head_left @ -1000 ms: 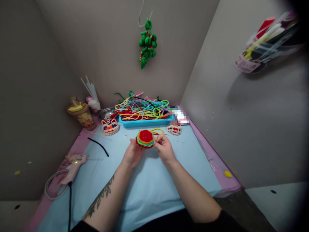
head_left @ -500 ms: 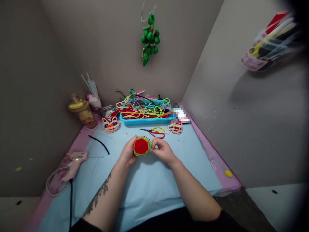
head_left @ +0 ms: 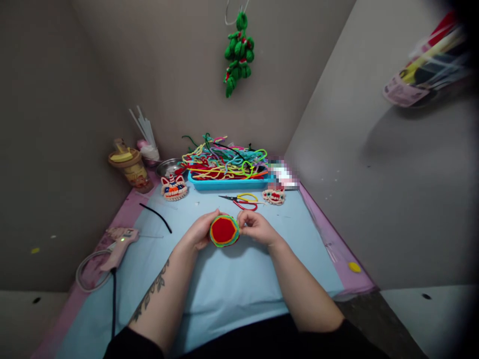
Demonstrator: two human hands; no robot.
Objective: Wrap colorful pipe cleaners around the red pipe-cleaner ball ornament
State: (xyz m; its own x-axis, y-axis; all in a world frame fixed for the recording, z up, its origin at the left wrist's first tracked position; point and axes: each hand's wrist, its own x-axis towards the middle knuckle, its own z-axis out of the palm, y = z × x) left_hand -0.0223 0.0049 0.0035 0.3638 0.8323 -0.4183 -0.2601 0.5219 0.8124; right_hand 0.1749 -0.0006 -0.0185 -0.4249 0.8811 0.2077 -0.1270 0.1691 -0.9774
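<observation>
A round coiled piece (head_left: 223,231) with a red centre and orange, yellow, green and blue rings is held just above the light blue mat (head_left: 232,279), its flat face turned towards me. My left hand (head_left: 197,233) cups it from the left and behind. My right hand (head_left: 255,227) pinches its right edge with closed fingers. Small scissors (head_left: 241,200) with red and yellow handles lie on the mat just beyond my hands.
A blue tray (head_left: 224,182) heaped with coloured pipe cleaners stands at the back. Two small cat-face pieces (head_left: 173,188) (head_left: 274,195) flank it. A pink glue gun (head_left: 119,246) with its cord and a black pipe cleaner (head_left: 156,216) lie left. A lidded cup (head_left: 129,169) sits back left. A green ornament (head_left: 238,51) hangs on the wall.
Both hands have drawn the coil slightly nearer to me and tipped its red face towards the camera, which uncovered the scissors. The view has drifted a little.
</observation>
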